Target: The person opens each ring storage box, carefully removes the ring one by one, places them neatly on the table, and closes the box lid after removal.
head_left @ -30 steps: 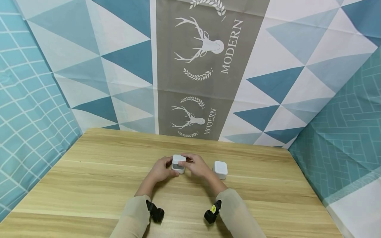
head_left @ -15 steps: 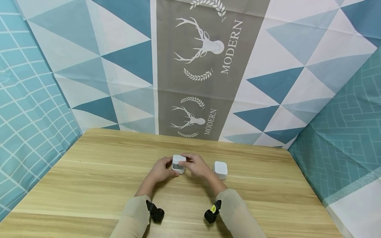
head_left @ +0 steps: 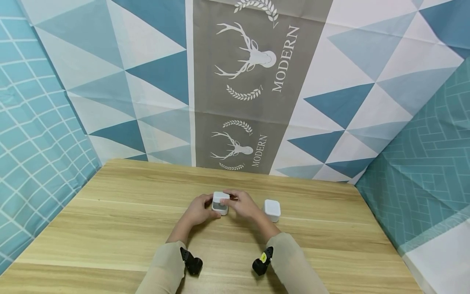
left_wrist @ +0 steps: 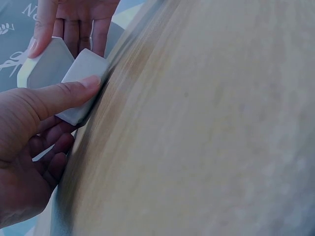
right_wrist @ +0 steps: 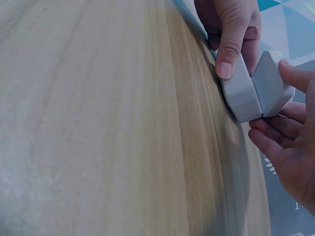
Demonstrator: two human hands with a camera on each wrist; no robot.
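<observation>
A small white box with rounded corners sits on the wooden table [head_left: 147, 228], held between both hands. Its lid [right_wrist: 270, 83] is tilted up from its base [right_wrist: 241, 93]; the two halves meet along one edge and gape towards the person. My left hand [head_left: 198, 210] grips the base, thumb across the front and fingers round the far side. From the right, my right hand [head_left: 242, 204] pinches the lid, thumb at its raised edge. The left wrist view shows the base [left_wrist: 83, 71] under the left thumb. Inside, the box looks grey; its contents are hidden.
A second white box [head_left: 272, 209], closed, stands on the table just right of the right hand. Patterned cloth [head_left: 238, 81] hangs behind the table, with teal cloth [head_left: 433, 155] on the right side and blue checked cloth [head_left: 33, 122] on the left.
</observation>
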